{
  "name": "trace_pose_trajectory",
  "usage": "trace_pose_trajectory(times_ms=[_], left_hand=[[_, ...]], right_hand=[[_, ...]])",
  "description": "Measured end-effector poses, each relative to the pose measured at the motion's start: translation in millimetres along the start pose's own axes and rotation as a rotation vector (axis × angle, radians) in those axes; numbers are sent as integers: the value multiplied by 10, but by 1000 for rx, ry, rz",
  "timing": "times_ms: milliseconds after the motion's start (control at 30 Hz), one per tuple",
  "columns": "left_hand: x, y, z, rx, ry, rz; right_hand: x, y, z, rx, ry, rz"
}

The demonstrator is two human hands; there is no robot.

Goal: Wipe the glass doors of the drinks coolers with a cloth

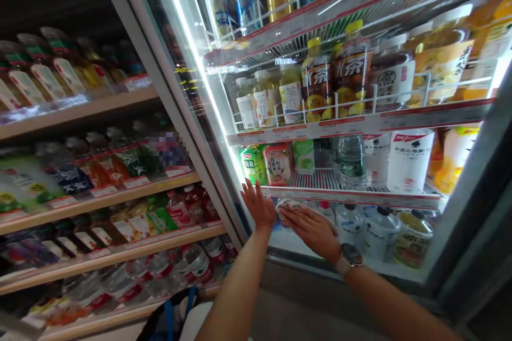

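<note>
My left hand is raised with its fingers spread and its palm toward the glass door of a lit drinks fridge. It holds nothing and appears to rest on the pane. Close beside it, my right hand presses a crumpled, light-coloured cloth against the same glass, fingers stretched over it. Most of the cloth is hidden under that hand. A watch is on my right wrist. Behind the glass, near my fingers, stand a green carton-like drink and a red one.
Wire-fronted fridge shelves hold bottled teas, cans and water. The door's dark frame runs along the bottom and right. On the left, open wooden shelves carry rows of bottles. A dark item with blue straps is low by my left arm.
</note>
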State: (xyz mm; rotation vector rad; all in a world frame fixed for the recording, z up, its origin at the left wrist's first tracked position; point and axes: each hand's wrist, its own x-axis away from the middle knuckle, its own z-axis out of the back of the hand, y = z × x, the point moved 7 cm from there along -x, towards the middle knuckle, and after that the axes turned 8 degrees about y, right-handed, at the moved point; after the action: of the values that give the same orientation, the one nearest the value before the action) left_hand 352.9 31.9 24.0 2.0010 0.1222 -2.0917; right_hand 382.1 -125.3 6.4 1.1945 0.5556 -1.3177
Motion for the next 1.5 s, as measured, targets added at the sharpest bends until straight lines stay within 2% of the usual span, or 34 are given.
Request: trace_pose_trajectory(times_ms=[67, 167, 233, 300, 433, 533, 633, 767, 833, 933, 1067, 1167, 1267, 1400, 1500], left_hand=[[-1, 5, 5, 7, 13, -10], [6, 1, -2, 23, 18, -13], [14, -7, -12, 30, 11, -3], [19, -12, -14, 28, 11, 3], [30, -10, -13, 15, 16, 0], [38, -23, -24, 3, 5, 13], [41, -28, -28, 22, 1, 17], [40, -30, -26, 44, 8, 16], [42, -32, -27, 46, 9, 19], [46, -37, -33, 42, -2, 32], [39, -28, -18, 20, 4, 29], [29, -12, -2, 18, 13, 11], [26, -12, -1, 9, 5, 14], [34, -16, -11, 6, -4, 17], [47, -35, -26, 8, -5, 34]], right_hand=[[-125, 184, 160, 56, 50, -77], [-272, 455, 436, 178, 202, -244], [-273, 495, 476, 218, 243, -303], [-199, 400, 362, 199, 205, -282], [39, 23, 8, 89, 55, -74], [100, -61, -49, 58, -19, 17], [-24, 152, 150, 99, 13, -57], [-227, 537, 543, 231, 206, -271], [-267, 594, 614, 260, 268, -331], [-243, 467, 489, 215, 248, -314], [-97, 120, 134, 82, 74, -133], [-30, 37, 44, 64, 5, -48], [-104, 188, 171, 90, 32, -72], [-266, 545, 518, 204, 215, -249], [-283, 645, 641, 277, 326, -354]])
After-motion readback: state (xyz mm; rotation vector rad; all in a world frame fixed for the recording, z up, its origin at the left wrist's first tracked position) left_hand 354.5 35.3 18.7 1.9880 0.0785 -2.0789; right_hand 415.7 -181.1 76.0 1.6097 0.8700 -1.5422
